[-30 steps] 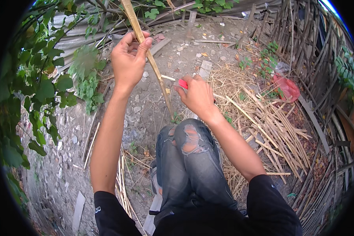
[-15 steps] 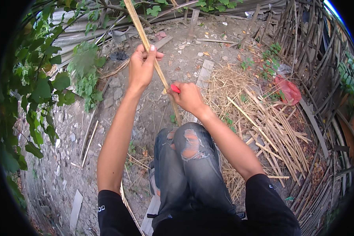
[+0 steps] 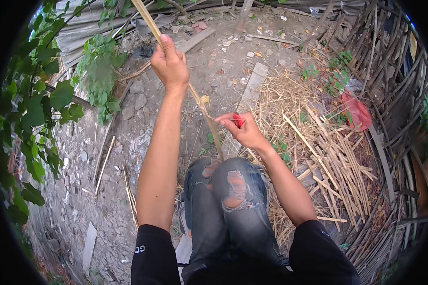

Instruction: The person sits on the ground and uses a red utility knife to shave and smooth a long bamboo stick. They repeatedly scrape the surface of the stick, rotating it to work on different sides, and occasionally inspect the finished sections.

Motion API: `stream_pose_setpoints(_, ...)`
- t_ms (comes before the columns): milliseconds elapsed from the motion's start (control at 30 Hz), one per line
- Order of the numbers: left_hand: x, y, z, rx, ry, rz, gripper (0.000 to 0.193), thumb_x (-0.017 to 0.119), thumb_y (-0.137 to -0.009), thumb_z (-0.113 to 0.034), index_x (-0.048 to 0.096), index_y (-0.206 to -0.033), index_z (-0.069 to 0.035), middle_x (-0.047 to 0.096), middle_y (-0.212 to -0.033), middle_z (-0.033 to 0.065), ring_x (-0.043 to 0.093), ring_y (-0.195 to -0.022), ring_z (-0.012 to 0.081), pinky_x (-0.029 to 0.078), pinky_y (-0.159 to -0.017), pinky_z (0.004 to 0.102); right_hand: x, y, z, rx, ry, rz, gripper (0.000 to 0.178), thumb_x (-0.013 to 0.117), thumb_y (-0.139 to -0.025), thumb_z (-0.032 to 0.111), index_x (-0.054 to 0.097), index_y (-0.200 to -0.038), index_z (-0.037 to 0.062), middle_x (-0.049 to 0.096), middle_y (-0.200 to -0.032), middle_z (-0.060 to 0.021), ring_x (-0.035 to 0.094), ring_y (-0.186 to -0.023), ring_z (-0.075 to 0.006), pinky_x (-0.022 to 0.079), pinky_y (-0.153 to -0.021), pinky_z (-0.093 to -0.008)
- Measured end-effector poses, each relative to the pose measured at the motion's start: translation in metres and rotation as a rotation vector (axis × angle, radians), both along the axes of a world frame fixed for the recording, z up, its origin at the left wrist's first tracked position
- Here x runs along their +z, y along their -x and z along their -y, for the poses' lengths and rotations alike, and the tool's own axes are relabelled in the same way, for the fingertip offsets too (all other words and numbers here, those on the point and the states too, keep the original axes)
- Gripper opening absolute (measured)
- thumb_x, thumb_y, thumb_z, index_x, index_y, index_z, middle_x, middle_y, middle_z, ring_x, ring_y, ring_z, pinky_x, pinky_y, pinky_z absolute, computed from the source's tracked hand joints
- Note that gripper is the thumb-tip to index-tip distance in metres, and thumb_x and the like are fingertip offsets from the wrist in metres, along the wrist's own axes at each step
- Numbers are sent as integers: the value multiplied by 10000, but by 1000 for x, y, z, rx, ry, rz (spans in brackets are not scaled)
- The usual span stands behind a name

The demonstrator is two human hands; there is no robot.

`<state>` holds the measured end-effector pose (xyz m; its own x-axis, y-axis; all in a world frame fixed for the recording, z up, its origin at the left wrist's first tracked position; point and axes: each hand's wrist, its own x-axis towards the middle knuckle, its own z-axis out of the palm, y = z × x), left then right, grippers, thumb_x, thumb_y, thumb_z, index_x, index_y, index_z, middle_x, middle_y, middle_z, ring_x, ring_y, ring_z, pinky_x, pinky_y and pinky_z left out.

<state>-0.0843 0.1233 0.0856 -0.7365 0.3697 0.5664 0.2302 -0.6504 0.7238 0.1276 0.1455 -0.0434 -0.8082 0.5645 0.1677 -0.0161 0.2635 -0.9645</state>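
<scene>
A long, thin split-bamboo or wooden strip (image 3: 147,19) runs slantwise from the top of the view down to my knees. My left hand (image 3: 171,64) is wrapped round its upper part, thumb lying along it. In my right hand (image 3: 248,133) sits a small red-handled tool (image 3: 238,120); its working end does not show, so I cannot tell its exact kind. The fingertips of that hand are beside the lower part of the strip, and whether they touch it is unclear. The strip's lower end is by my knees (image 3: 233,178), in torn jeans.
On the right lies a heap of split strips (image 3: 340,166) over straw-like shavings (image 3: 285,102). A red plastic bag (image 3: 356,111) rests beyond it, near a stick fence (image 3: 390,61). Leafy branches (image 3: 38,114) hang at the left, and a board (image 3: 254,85) lies ahead.
My right hand has moved slightly right and down, off the strip's front, and its fingers have loosened around the red-handled tool. My left hand now wraps the strip more fully.
</scene>
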Motion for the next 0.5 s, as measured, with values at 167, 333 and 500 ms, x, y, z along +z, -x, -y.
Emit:
stream_pose_setpoints(167,-38,20,4,-69,6,164,531,430,-1069,-517,343,-713,-133,273,-541,-45,262,-404,70,214,-356,257,-78,-76,-4,-98,-65,46,234,639,-986,108,723,-1197,52,700,-814,-32,568,-737,-83,473,-697,-289)
stream_pose_setpoints(333,-35,31,1,-34,24,129,536,425,-1066,-529,325,-716,-135,267,-555,-39,266,-408,80,231,-353,271,-47,-80,2,-75,-193,279,272,651,-972,90,698,-1235,37,745,-906,-95,611,-793,-91,505,-752,-283)
stream_pose_setpoints(500,-57,60,13,12,76,289,516,417,-1076,-502,329,-727,-133,274,-574,-34,269,-429,89,212,-369,281,-84,-99,14,-57,-219,245,282,651,-959,137,694,-1221,42,734,-1021,-221,731,-859,-297,545,-806,-377)
